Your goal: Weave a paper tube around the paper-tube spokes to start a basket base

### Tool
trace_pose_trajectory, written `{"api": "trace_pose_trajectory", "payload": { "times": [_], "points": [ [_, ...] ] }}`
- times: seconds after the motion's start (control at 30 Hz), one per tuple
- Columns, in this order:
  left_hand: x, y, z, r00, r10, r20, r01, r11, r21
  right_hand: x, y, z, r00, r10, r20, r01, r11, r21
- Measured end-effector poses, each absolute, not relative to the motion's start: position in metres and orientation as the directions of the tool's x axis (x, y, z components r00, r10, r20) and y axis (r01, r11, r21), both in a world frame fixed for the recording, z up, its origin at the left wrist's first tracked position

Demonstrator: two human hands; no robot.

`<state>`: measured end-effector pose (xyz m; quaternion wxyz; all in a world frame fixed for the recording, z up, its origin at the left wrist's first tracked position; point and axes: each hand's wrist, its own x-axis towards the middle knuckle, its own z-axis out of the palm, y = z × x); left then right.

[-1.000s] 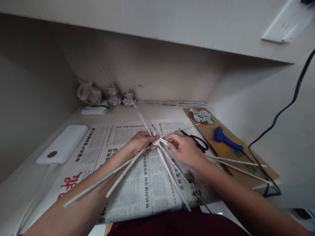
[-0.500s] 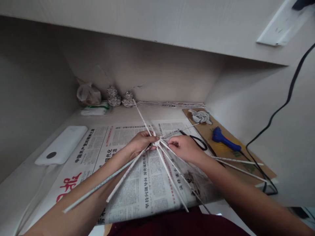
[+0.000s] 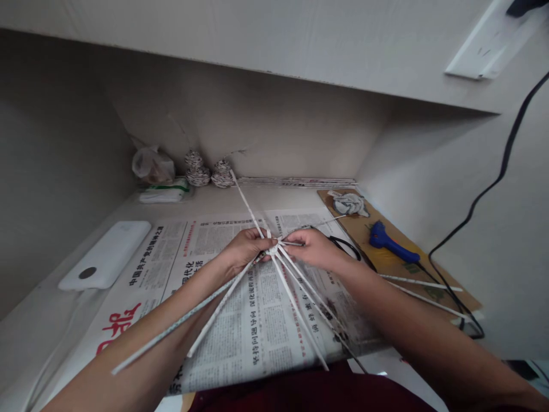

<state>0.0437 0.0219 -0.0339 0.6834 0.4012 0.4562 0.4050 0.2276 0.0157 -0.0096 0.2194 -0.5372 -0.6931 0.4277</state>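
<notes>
A small woven centre of rolled paper strips (image 3: 274,249) is pinched between the thumb and fingers of my left hand (image 3: 249,247). Long white strips fan out from it: one (image 3: 246,200) points up and away, and several (image 3: 300,313) spread down toward me. My right hand (image 3: 311,246) is closed with its fingertips at the right side of the centre, pinching a paper strip there. A pale greenish strip (image 3: 171,326) crosses over my left forearm. Newspaper (image 3: 223,343) lies beneath both hands.
Black-handled scissors (image 3: 345,246) lie partly behind my right hand. On a brown board (image 3: 401,274) rest a blue glue gun (image 3: 392,243) and a crumpled cloth (image 3: 350,204). Two woven gourd shapes (image 3: 198,170) stand by the back wall. A white power bank (image 3: 107,254) sits at left.
My right hand has shifted slightly up and left, its fingers now closer to the woven centre and covering part of the scissors. My left hand keeps its hold.
</notes>
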Motion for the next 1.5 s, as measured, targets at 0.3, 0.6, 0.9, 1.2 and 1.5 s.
{"api": "trace_pose_trajectory", "payload": {
  "times": [0.3,0.6,0.9,1.2,1.5],
  "points": [
    [0.044,0.019,-0.031,0.296,0.918,-0.262,-0.181,0.324,0.929,0.228,0.035,-0.006,-0.280,0.876,-0.393,0.307,-0.306,-0.901],
    [0.041,0.023,-0.038,0.351,0.908,-0.228,-0.236,0.321,0.917,0.233,0.044,-0.001,-0.414,0.756,-0.506,0.319,-0.400,-0.859],
    [0.036,0.024,-0.037,0.428,0.852,-0.301,-0.188,0.409,0.893,0.230,0.042,-0.002,-0.451,0.783,-0.429,0.364,-0.277,-0.889],
    [0.034,0.023,-0.030,0.458,0.808,-0.371,-0.176,0.492,0.853,0.231,0.042,-0.001,-0.514,0.780,-0.357,0.401,-0.150,-0.904],
    [0.038,0.019,-0.033,0.457,0.841,-0.290,-0.137,0.389,0.911,0.233,0.040,-0.008,-0.530,0.781,-0.330,0.429,-0.089,-0.899]
  ]
}}
